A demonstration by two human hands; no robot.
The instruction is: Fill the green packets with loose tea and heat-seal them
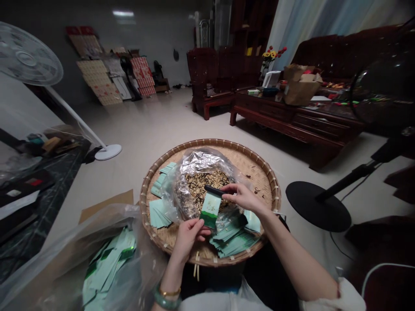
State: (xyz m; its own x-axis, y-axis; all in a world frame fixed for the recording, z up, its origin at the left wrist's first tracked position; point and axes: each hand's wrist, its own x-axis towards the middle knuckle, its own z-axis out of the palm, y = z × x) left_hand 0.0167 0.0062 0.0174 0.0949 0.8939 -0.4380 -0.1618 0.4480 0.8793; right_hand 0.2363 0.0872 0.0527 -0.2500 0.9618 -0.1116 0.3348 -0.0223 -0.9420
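A small pale-green and dark-green packet (210,209) is held upright over the round woven bamboo tray. My left hand (190,235) pinches its lower left corner. Along the packet's top edge lies a short black bar (214,190), with the fingers of my right hand (240,198) closed on its right end; what kind of tool it is I cannot make out. Behind the packet, a large clear plastic bag (202,159) lies open, full of dried tan-and-black flakes (194,183). Several matching packets (231,237) are heaped by my right forearm, and more packets (159,212) lie fanned at the tray's left.
The bamboo tray (275,181) has a raised rim. At lower left, a clear plastic sack (142,259) contains more green packets (108,263). A white standing fan (108,151) is at left, a black fan base (316,205) at right. Beyond stands a dark wooden table (275,119).
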